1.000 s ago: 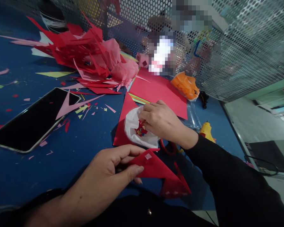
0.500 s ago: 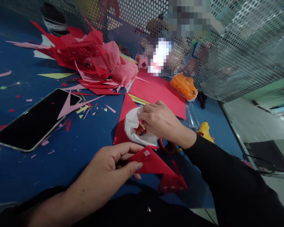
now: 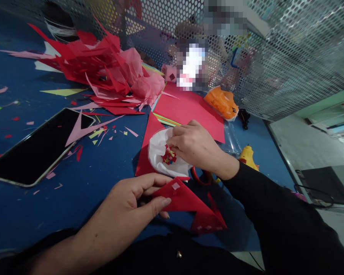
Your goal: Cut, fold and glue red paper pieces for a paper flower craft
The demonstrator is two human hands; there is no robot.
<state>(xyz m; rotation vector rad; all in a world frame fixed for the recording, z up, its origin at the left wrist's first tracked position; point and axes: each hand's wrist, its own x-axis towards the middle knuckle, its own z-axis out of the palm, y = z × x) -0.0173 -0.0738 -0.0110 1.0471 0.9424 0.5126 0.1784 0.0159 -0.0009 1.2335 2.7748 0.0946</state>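
Near the front edge of the tabletop, the left hand pinches folded red paper. The right hand, fingers bunched, seems to be picking paper bits from the white bowl; its catch is hidden. Next calls for a light pinch.

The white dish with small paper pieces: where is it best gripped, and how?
Probably pinch the white dish by its left rim, from the left: no hand covers that curved edge, while the right hand is over the right side and the left hand, holding folded red paper, is near the lower edge. Keep it level: its open top shows loose-looking paper pieces.
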